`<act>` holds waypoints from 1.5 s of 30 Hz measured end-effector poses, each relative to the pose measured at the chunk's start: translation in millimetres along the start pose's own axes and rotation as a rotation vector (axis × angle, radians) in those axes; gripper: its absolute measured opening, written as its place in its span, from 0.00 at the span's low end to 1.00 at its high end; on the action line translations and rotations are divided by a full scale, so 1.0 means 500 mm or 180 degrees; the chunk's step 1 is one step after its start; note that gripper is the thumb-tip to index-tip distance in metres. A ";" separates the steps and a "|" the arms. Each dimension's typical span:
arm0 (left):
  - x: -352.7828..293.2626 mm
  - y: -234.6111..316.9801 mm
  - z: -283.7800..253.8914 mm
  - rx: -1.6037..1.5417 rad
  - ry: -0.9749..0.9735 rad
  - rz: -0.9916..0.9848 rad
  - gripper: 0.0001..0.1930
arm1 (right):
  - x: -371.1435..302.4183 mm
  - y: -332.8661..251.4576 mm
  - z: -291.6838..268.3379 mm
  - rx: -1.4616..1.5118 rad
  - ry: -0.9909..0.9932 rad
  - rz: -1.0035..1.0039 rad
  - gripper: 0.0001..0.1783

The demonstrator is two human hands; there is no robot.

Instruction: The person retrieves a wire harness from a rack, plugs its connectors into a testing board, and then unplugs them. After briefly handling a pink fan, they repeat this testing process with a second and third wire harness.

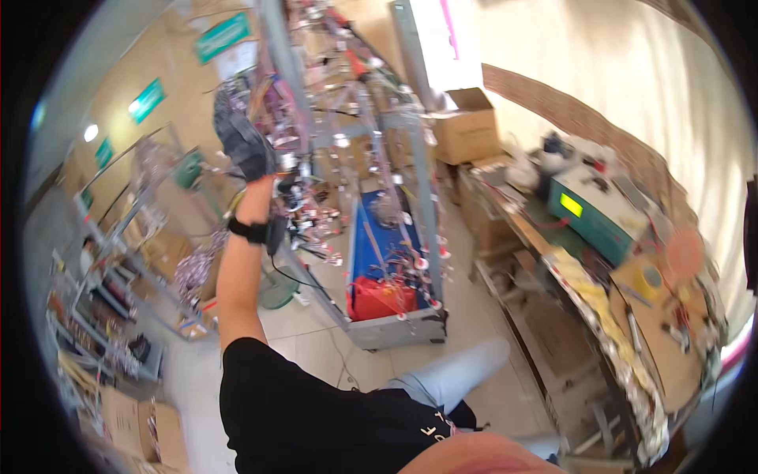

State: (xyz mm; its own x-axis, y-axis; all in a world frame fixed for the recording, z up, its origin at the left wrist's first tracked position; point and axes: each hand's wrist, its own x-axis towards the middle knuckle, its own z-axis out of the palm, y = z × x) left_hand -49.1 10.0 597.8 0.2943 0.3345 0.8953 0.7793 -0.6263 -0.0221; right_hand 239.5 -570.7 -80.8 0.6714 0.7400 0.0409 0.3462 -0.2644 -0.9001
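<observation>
My left arm reaches up and forward, and my left hand [246,146] wears a dark grey glove. It is raised beside a thick bunch of thin multicoloured wires [284,118] hanging on a tall grey metal rack [426,189]. Blur smears the fingers, so I cannot tell whether they grip the wires. A black band [251,231] with a small device circles my left wrist. More wires with white connectors [316,221] dangle below the hand. Nothing of my right hand shows.
The wheeled rack has a blue base tray [367,229] holding a red bundle [379,299]. To the right, a cluttered workbench [564,276] carries a green instrument [592,213] with a lit display. A cardboard box [466,126] stands behind. More racks [110,292] and an open carton [130,423] are on the left.
</observation>
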 end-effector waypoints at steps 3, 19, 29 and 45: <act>0.072 -0.148 -0.128 0.1010 0.0085 -0.0551 0.19 | 0.113 -0.089 -0.049 -0.1281 -0.0141 -0.0107 0.24; 0.415 -0.380 -0.237 -0.0969 -0.0184 -0.0772 0.23 | 0.105 -0.214 -0.075 -0.2596 -0.1706 0.1543 0.42; -0.094 0.363 -0.089 -0.2362 -0.2652 0.2764 0.20 | 0.195 -0.758 0.077 0.0359 -0.0856 -0.1698 0.25; -0.673 0.623 0.188 -0.4241 -0.5124 0.2146 0.22 | 0.239 -0.528 0.128 0.6720 0.0933 -0.0132 0.07</act>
State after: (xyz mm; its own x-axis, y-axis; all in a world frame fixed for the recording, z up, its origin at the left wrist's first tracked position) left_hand 146.4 -231.5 247.9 0.9087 -0.3873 -0.1556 -0.1274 -0.6125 0.7802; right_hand 186.1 -373.0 133.9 0.8137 0.5770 -0.0699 -0.5698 0.8156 0.1002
